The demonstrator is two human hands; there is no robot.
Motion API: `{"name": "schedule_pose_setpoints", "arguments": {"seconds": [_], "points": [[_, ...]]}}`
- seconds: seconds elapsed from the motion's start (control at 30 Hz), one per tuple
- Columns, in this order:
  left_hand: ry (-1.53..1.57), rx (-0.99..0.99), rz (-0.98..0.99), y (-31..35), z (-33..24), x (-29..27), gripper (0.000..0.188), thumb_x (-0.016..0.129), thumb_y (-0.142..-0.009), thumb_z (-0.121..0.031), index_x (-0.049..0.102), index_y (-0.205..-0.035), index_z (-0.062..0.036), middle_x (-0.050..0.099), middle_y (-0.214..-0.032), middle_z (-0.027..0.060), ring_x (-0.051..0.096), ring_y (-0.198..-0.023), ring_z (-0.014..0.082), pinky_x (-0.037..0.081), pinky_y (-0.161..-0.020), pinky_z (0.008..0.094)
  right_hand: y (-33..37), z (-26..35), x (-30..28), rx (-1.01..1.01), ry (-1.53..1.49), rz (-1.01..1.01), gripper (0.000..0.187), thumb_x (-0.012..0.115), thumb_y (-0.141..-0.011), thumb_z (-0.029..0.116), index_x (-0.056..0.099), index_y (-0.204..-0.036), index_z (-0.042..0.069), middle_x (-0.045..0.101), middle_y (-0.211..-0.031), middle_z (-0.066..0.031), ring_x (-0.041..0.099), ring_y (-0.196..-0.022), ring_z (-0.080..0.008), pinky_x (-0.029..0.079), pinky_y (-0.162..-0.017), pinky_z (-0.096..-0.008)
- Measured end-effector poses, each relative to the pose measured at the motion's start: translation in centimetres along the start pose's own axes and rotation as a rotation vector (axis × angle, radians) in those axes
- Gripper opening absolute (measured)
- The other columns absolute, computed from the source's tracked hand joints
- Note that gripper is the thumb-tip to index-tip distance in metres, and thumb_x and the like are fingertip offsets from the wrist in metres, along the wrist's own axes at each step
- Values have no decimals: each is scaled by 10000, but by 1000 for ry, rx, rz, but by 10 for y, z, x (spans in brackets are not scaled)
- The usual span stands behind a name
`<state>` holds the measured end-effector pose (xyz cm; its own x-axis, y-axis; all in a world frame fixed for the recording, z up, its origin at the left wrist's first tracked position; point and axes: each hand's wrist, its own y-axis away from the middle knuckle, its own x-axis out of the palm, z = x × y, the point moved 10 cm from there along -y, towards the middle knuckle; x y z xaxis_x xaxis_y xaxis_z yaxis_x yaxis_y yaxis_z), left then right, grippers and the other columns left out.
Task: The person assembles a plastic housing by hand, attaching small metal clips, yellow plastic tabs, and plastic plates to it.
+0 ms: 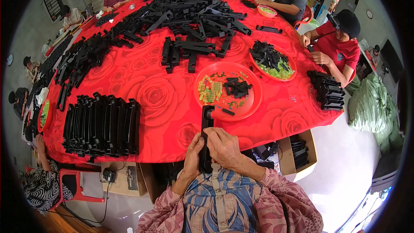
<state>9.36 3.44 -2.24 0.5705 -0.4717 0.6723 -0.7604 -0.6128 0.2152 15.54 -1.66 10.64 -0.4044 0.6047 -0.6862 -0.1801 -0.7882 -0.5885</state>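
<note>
Upright between my hands, at the table's front edge, is a long black plastic bar (208,121) with a rounded, notched upper end. My left hand (192,159) is closed along its left side, thumb pressed against it. The curled fingers of my right hand (223,147) lie over its middle; whatever small part may be under them is hidden. Just beyond the bar's top sits a round red tray (254,111) holding small black pieces (238,87), clear yellow-green pieces (210,91) and tiny green bits. To my left, a row of similar black bars (101,125) stands packed side by side.
A big heap of black bars (194,15) covers the far middle of the red rose-patterned tablecloth (159,90). A second tray (284,77) stands at right, near a stack of bars (326,90) and a co-worker (340,45). An open cardboard box (308,164) is below the edge.
</note>
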Motion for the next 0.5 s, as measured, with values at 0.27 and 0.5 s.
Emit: {"name": "schedule_pose_setpoints", "arguments": {"seconds": [0.27, 0.5], "points": [[-5, 2, 6, 2, -1, 1, 355, 487, -1035, -210, 479, -1354, -55, 603, -1226, 33, 608, -1088, 134, 506, -905, 275, -4, -12, -1, 67, -96, -29, 300, 620, -823, -5, 567, -1118, -16, 638, -881, -165, 668, -745, -324, 540, -570, -387], [12, -8, -10, -1, 1, 2, 301, 465, -1044, -242, 494, -1292, -74, 652, -1039, 47, 674, -770, 143, 560, -648, 267, -5, -22, 0, 115, -198, -51, 234, 614, -826, -15, 599, -1058, 14, 635, -849, -153, 653, -655, -350, 513, -521, -416]]}}
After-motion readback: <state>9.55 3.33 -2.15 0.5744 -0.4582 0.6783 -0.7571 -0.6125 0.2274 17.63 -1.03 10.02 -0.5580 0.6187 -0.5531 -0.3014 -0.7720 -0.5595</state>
